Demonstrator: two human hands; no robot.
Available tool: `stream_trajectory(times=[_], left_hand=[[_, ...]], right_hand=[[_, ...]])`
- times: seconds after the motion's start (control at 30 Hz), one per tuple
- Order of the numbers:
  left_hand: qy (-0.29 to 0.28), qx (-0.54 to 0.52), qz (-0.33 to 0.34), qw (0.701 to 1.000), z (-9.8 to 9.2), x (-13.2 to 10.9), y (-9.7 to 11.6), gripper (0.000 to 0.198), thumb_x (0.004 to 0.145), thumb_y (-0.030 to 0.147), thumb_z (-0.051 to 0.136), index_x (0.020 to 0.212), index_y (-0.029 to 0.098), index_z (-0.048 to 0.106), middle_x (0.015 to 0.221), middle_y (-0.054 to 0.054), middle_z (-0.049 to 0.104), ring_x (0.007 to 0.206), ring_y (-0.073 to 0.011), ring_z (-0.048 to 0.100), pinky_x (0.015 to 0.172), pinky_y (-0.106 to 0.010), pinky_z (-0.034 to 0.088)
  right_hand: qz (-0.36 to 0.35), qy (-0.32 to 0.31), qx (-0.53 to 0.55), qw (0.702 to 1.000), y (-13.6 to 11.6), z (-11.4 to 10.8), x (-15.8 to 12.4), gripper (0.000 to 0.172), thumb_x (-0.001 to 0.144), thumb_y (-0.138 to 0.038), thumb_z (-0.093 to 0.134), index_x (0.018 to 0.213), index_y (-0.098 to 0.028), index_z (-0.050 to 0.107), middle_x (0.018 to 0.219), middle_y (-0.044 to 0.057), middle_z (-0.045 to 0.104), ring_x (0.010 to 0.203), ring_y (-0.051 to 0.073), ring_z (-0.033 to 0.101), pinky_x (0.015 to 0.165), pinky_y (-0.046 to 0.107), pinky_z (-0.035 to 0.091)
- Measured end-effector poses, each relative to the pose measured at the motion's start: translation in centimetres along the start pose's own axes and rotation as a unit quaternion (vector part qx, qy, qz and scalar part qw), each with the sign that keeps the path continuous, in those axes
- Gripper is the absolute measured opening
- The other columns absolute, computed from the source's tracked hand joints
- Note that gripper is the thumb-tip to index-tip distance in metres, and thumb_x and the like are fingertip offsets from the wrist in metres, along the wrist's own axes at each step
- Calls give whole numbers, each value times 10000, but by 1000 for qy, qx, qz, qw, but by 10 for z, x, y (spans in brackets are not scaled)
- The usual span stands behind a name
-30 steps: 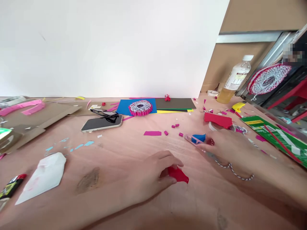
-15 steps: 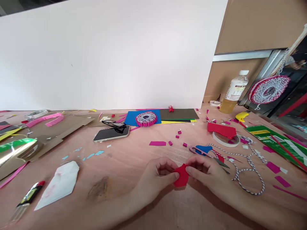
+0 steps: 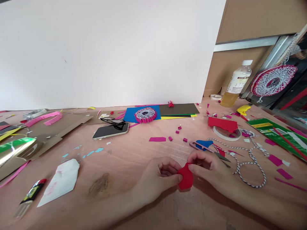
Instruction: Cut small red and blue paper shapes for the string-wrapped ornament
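Between my hands is a small red paper piece, rounded below with a narrow tip at the top. My left hand pinches its left edge between thumb and fingers. At the upper right, near the tip, my right hand grips it too. Just beyond my right hand lie scissors with open blades, over blue and red paper scraps. Black-and-white twisted cord loops on the table to their right. Magenta paper pieces, one a flat strip and several small rolls, lie ahead of my hands.
A phone with glasses on it and a round woven piece on blue paper lie farther back. At right are a tape roll under red paper and a bottle. A glue tube and white paper lie left.
The red paper piece has shifted slightly right in my hands and turned, now showing a rounder outline. My right hand has risen a little toward its tip. The view has tilted slightly.
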State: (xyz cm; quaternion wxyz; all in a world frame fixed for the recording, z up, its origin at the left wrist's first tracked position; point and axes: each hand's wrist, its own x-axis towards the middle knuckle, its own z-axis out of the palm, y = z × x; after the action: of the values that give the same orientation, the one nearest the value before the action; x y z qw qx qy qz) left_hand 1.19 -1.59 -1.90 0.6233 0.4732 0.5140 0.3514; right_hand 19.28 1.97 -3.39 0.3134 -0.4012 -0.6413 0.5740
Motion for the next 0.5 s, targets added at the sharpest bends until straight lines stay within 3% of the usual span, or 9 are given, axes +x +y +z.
stream_trajectory(times=[0.13,0.33,0.43,0.5], left_hand=[[0,-11,-14,1000,-2,0,0,175,654,211,716,776,110,642,637,-26,654,526,-98,567,507,-196,455],[9,-31,-4,999,-2,2,-1,190,672,227,717,790,114,619,676,-26,656,550,-94,580,508,-180,462],[33,-39,10,999,-3,4,-2,194,685,232,710,802,117,606,703,-27,654,572,-99,588,521,-185,469],[46,-42,12,998,-5,6,-3,201,697,238,704,819,125,591,716,-25,652,573,-100,589,523,-190,469]], right_hand=[[12,28,11,999,-1,-1,-1,45,761,-234,561,748,-199,587,685,-23,552,628,115,488,555,212,378],[65,58,73,994,-3,-1,4,160,797,-362,527,751,-209,539,543,-54,455,502,100,414,440,198,309],[26,63,16,998,-10,-3,-1,128,795,-348,527,768,-232,572,617,-32,518,558,115,475,492,217,367],[-14,1,-58,998,-19,-8,-14,156,812,-375,499,796,-276,618,697,-11,583,632,142,542,537,247,410]])
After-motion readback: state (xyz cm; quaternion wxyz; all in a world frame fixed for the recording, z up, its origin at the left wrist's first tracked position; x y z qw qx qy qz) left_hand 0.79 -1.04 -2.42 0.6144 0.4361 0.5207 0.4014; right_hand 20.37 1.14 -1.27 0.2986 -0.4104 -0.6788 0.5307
